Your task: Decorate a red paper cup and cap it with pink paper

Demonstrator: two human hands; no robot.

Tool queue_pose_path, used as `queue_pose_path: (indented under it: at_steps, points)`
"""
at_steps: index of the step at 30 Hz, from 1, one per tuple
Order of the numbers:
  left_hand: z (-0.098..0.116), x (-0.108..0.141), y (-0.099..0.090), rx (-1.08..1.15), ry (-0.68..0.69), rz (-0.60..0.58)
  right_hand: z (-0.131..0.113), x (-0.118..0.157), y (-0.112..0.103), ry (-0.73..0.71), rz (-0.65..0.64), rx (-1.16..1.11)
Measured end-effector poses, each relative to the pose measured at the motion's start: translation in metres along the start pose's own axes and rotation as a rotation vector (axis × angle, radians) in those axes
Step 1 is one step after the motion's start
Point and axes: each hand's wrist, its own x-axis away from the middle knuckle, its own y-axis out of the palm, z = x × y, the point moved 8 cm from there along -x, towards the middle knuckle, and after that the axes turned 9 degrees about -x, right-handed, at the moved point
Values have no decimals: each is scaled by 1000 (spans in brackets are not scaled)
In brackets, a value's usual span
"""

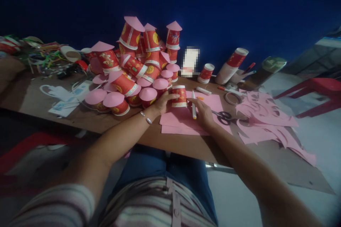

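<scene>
A red paper cup (182, 94) with gold print stands on pink paper sheets (176, 127). My left hand (163, 103) grips its left side, thumb across the front. My right hand (202, 111) is closed round a white marker (194, 108), which stands nearly upright with its yellow-orange end down. The fingertips of that hand come close to the cup's right side; whether they touch it I cannot tell. An orange marker piece (200, 98) lies on the paper just behind the right hand. Black-handled scissors (224, 116) rest to its right, their blades partly hidden.
Left of the cup rises a pile of red cups with pink paper cones (148, 94). Pink offcuts (266, 113), a tape roll (232, 98) and a cup stack (231, 67) are to the right. Masks (64, 94) lie left. A red stool (319, 88) stands beyond the table.
</scene>
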Motion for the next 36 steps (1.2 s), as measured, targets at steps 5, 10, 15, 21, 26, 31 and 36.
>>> queue_pose_path:
  at_steps: [5,10,15,21,26,31,36]
  points:
    - [-5,1,4,-4,-50,-54,-10,-4,-4,-8,5,11]
    - [-5,0,0,-11,-26,-17,-7,-4,-2,18,-30,24]
    - [-5,-1,-6,-10,-29,13,-4,-3,-4,18,-2,28]
    - [-6,0,-6,-16,-54,38,-7,-5,-20,49,99,15]
    - [-3,-1,-5,-2,-24,71,-18,-6,-31,9,162,-23]
    - [-6,-1,-9,-26,-19,92,-28,-6,-32,86,111,42]
    - [-6,-4,-6,-69,10,46,-46,-5,-27,-17,69,-15]
